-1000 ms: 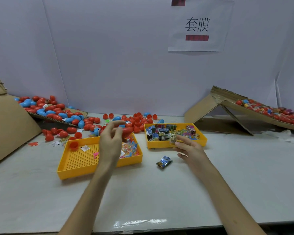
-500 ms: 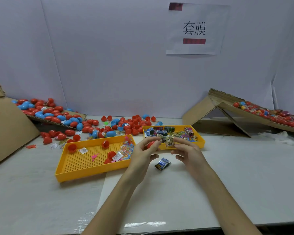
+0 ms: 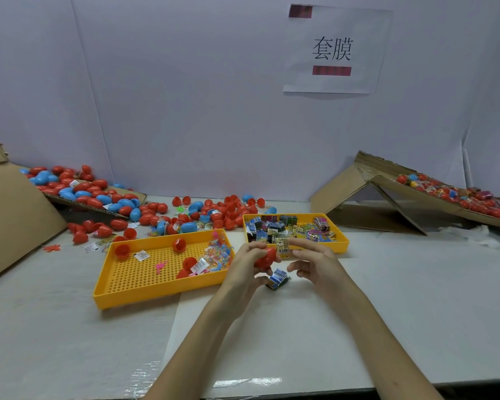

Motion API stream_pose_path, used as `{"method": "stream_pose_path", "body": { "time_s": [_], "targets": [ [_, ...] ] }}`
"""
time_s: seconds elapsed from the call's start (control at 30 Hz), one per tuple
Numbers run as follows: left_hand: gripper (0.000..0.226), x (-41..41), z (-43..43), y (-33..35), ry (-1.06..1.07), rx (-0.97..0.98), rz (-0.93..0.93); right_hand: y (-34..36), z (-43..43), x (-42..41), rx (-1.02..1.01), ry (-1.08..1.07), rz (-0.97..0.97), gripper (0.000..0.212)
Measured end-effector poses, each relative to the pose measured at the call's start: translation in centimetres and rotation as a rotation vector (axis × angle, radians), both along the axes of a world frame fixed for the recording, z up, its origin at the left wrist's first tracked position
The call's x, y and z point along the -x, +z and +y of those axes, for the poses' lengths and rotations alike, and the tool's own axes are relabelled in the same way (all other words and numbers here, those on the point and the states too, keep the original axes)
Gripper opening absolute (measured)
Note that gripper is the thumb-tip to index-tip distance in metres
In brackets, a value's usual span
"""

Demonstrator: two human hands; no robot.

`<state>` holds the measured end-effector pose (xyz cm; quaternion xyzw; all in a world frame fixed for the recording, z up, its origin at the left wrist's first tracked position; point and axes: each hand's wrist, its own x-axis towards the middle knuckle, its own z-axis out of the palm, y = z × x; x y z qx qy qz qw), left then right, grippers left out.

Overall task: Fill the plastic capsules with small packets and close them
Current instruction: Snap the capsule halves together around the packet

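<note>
Head view. Left hand (image 3: 243, 269) raised just above the table (image 3: 401, 298), grip closed round a red capsule half (image 3: 264, 259). Right hand (image 3: 319, 264) beside it, grip pinching a small yellow-printed packet (image 3: 282, 246) between thumb and forefinger; the packet touches the capsule's right edge. A blue striped packet (image 3: 277, 279) lies on the table beneath the hands. To their left, a yellow perforated tray (image 3: 127, 295) holds a few red halves and clear toy bags. Behind them stands a yellow tray of packets (image 3: 338, 246). Loose red and blue capsules (image 3: 225, 210) are heaped along the back wall.
</note>
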<state>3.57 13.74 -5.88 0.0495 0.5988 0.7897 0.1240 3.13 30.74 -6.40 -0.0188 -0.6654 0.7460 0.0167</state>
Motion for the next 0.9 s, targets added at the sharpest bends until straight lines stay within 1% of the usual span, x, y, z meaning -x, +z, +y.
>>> {"method": "stream_pose_path", "body": {
  "time_s": [0.1, 0.23, 0.3, 0.37, 0.47, 0.57, 0.63, 0.7, 0.8, 0.9],
  "targets": [
    [0.012, 0.08, -0.12, -0.22, 0.034, 0.004, 0.037, -0.05, 0.03, 0.05, 0.007, -0.008, 0.001, 0.028],
    [0.021, 0.01, -0.31, -0.40, 0.054, -0.002, 0.118, -0.01, 0.11, 0.08, 0.021, -0.010, 0.011, 0.027],
    [0.018, 0.00, -0.21, -0.40, 0.071, 0.007, 0.131, 0.02, 0.10, 0.05, 0.029, 0.006, 0.022, 0.028],
    [0.016, -0.01, 0.01, -0.35, 0.086, 0.008, 0.102, -0.03, 0.08, 0.07, 0.035, 0.013, 0.037, 0.028],
    [0.026, -0.05, 0.22, -0.33, 0.071, 0.030, 0.050, -0.10, 0.13, 0.12, 0.027, 0.012, 0.061, 0.026],
    [0.030, -0.18, 0.19, -0.27, 0.056, 0.072, 0.027, -0.08, 0.08, 0.03, -0.004, 0.020, 0.082, 0.031],
    [0.030, -0.25, 0.17, -0.26, 0.059, 0.095, 0.024, -0.11, 0.03, -0.07, -0.064, 0.028, 0.097, 0.032],
    [0.030, -0.26, 0.19, -0.30, 0.067, 0.113, 0.028, -0.26, -0.13, -0.08, -0.128, 0.040, 0.104, 0.026],
    [0.030, -0.31, 0.17, -0.36, 0.087, 0.120, 0.048, -0.52, -0.31, 0.03, -0.135, 0.041, 0.105, 0.014],
    [0.030, -0.46, 0.17, -0.33, 0.096, 0.137, 0.063, -0.68, -0.22, 0.01, -0.186, 0.019, 0.146, 0.012]
  ]
}}
